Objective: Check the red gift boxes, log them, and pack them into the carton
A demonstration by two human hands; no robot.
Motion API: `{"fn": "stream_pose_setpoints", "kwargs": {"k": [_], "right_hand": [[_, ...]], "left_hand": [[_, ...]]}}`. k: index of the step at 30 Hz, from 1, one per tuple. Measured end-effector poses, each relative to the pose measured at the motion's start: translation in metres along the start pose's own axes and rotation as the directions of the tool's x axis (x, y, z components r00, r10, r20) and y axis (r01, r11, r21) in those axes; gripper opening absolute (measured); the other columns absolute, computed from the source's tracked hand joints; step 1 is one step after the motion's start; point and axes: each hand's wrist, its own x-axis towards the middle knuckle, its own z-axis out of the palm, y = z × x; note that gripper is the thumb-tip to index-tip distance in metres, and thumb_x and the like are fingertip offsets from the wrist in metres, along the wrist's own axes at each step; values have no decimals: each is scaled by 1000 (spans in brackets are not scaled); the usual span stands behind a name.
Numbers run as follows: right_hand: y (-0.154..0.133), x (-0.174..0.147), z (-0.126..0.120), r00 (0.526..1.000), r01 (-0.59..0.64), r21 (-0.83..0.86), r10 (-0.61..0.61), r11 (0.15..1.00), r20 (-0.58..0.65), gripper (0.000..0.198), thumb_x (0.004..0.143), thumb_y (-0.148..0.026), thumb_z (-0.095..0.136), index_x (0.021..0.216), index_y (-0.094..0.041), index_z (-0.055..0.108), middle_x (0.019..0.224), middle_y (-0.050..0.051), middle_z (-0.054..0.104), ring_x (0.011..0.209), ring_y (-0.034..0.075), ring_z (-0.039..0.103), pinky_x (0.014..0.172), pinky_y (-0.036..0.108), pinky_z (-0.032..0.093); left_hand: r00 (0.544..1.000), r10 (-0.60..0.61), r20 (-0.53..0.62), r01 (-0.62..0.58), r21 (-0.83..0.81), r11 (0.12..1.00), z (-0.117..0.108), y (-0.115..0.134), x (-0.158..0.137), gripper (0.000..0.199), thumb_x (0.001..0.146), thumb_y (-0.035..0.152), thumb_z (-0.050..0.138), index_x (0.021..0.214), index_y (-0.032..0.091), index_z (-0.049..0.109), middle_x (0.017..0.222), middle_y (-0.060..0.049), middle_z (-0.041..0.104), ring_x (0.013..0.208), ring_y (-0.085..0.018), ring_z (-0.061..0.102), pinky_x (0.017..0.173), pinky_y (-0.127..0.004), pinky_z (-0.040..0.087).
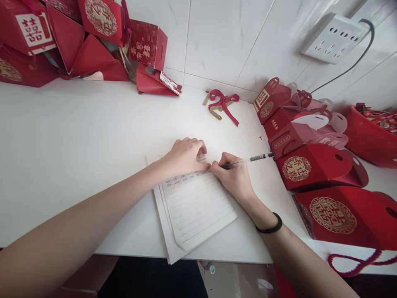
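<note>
A lined notebook lies tilted on the white table, its front corner near the table's front edge. Rows of handwritten marks fill its upper lines, and the lower lines are blank. My left hand rests across the top of the page, thumb and forefinger apart, holding nothing. Part of the writing is hidden under it. My right hand, with a black band on the wrist, grips a pen with a clear barrel. The pen's tip is hidden by the fingers, close to my left thumb at the written lines.
Red gift boxes line the right side, with a red bowl of small packets behind. More red boxes are piled at the back left. Red ribbon lies by the tiled wall, below a power socket with a cable.
</note>
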Motion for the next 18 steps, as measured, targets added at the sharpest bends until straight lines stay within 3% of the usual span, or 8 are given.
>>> {"fn": "stream_pose_setpoints", "kwargs": {"k": [6, 18], "right_hand": [[-1, 0, -1, 998, -68, 28, 69, 997, -10, 31, 69, -26, 54, 52, -20, 29, 47, -7, 28, 46, 8, 25, 42, 22, 19], [-2, 0, 0, 997, -36, -27, 34, 999, -69, 29, 66, -25, 51, 52, -20, 26, 49, -7, 23, 49, 8, 21, 43, 22, 18]], "left_hand": [[1000, -6, 8, 6, -3, 1000, -1, 2, -1, 33, 67, 44, 63, 87, 20, 56, 88, -2, 59, 92, -22, 54, 85, -38, 35], [1000, -8, 17, 8, -10, 1000, -2, 2, -2, 35, 65, 45, 64, 87, 20, 55, 89, -2, 58, 93, -22, 53, 86, -38, 35]]}}
